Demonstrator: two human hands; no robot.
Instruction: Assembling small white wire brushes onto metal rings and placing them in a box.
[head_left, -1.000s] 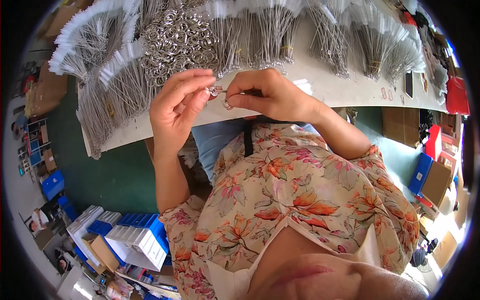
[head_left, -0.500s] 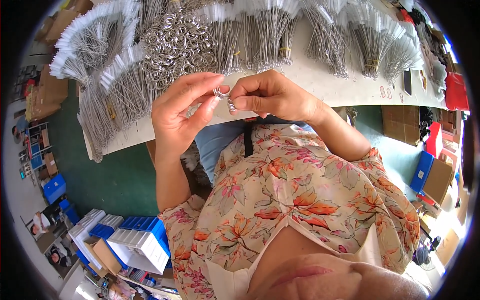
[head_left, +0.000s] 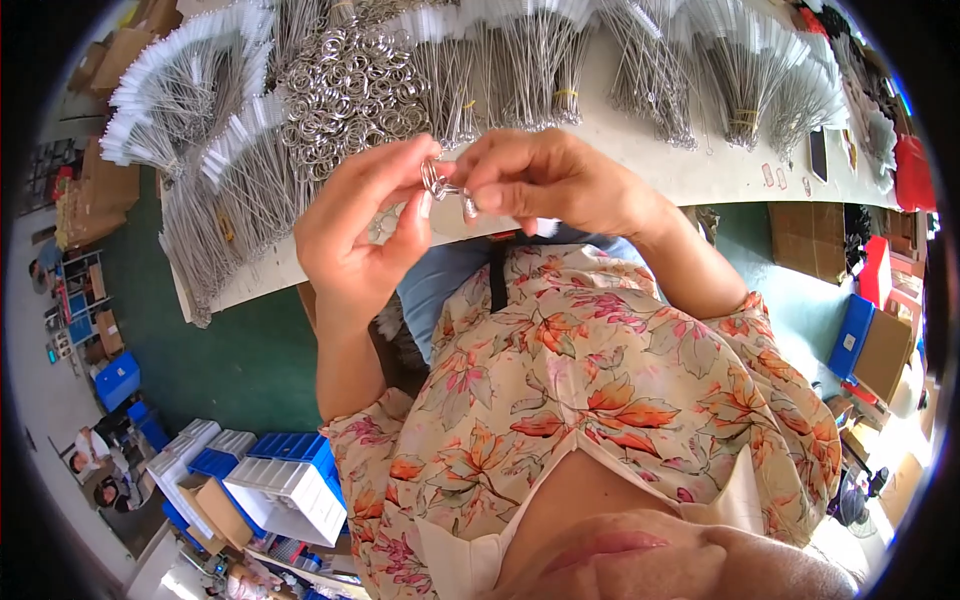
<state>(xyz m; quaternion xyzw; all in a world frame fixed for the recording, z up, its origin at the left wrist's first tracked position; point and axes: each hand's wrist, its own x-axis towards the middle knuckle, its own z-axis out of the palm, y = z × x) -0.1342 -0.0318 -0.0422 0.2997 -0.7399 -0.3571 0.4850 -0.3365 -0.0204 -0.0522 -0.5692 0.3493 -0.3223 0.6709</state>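
Closest to the camera, a floral blouse (head_left: 600, 400) fills the lower middle of the view, and both forearms rise from it toward the table. Just above the blouse, the left hand (head_left: 365, 235) and the right hand (head_left: 545, 180) are brought together over the near edge of the table (head_left: 700, 165). A small metal ring (head_left: 437, 180) is pinched between them: it is gripped by the left thumb and forefinger, the other left fingers being loosely curled, while the right fingertips are closed on a thin metal piece touching the ring from the right. What that piece is cannot be told. A bit of white is seen under the right hand.

Beyond the hands, a heap of loose rings (head_left: 350, 85) is spread on the table. To the left of the heap, bundles of thin wire brushes (head_left: 215, 190) with white tips are fanned out; more bundles (head_left: 640, 55) are laid along the far side, some bound with yellow bands.

Off the table at lower left, blue and white bins (head_left: 270, 480) are stacked on the green floor (head_left: 225, 360). Cardboard boxes (head_left: 880, 350) are seen at far right.
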